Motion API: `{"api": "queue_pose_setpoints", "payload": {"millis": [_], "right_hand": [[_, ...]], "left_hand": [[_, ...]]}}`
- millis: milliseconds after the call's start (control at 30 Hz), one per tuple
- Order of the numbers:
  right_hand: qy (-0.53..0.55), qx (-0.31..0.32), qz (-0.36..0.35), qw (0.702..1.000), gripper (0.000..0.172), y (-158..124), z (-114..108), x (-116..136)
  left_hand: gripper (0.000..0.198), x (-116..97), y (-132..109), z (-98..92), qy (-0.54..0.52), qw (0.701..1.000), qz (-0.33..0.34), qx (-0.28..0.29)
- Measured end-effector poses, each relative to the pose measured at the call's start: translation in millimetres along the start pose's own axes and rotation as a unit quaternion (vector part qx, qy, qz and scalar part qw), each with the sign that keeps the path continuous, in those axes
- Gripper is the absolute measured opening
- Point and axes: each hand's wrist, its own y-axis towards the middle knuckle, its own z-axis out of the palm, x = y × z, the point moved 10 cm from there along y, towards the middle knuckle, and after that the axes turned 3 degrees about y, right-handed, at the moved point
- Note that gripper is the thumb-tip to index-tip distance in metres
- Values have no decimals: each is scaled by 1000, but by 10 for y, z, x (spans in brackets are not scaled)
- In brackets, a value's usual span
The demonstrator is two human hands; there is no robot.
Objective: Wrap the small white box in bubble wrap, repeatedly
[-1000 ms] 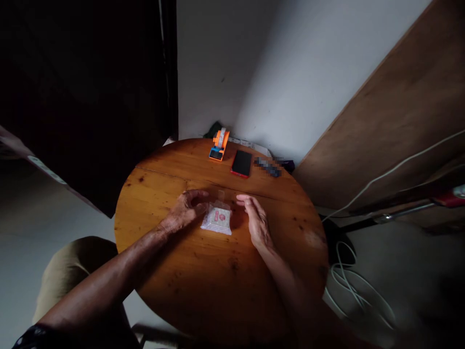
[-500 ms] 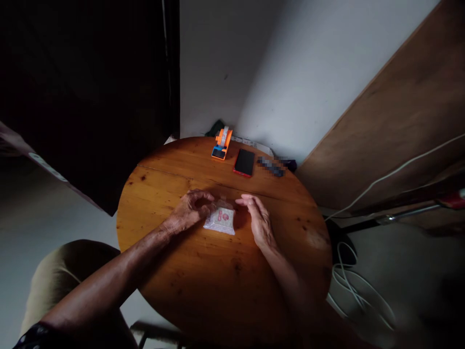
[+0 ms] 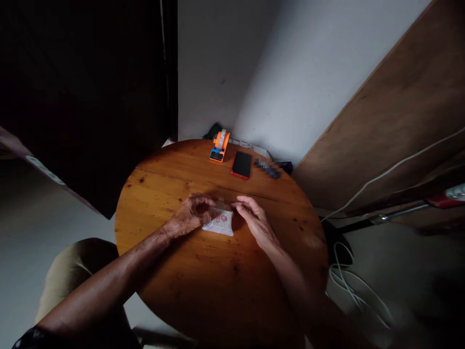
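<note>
A small, flat packet in clear plastic wrap [image 3: 219, 224], with red print on its pale top, lies on the round wooden table [image 3: 196, 276]. My left hand [image 3: 192, 213] is curled at its far left corner, thumb on the top face and fingers bent round the far side. On the other side, my right hand [image 3: 256, 220] has its fingers stretched toward the far right corner, thumb and fingers apart. Whether those fingertips touch the wrap I cannot tell. Part of the far flap is hidden by my left hand's fingers.
At the table's far edge stands an orange and blue tape dispenser [image 3: 220, 144] with a roll in it. Beside it lie a red-edged phone [image 3: 241, 165] and a blurred dark object [image 3: 268, 167]. A wall rises behind; a pale cable [image 3: 343, 276] coils on the floor at right.
My right hand has moved left, closer to the packet's far right corner. My left thumb has slid further over the packet's top. The whole view has shifted slightly.
</note>
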Motion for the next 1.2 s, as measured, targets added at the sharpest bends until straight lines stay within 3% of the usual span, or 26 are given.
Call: {"api": "queue_pose_setpoints", "payload": {"millis": [200, 467, 633, 933, 1067, 1200], "right_hand": [[-73, 46, 27, 996, 27, 298, -18, -28], [-53, 23, -9, 998, 30, 519, 320, 11], [-6, 15, -41, 999, 34, 472, 311, 110], [13, 63, -65, 996, 23, 328, 296, 416], [-20, 70, -128, 989, 20, 167, 308, 680], [-121, 75, -215, 966, 23, -13, 362, 918]], "left_hand": [[23, -32, -8, 23, -18, 1000, -3, 2], [18, -41, 6, 48, 1, 1000, -8, 8], [20, 14, -3, 48, 7, 1000, -23, 1], [18, 60, -33, 95, 37, 998, -37, 19], [18, 45, -30, 112, 36, 998, -49, 26], [15, 31, -26, 113, 51, 996, -63, 28]]}}
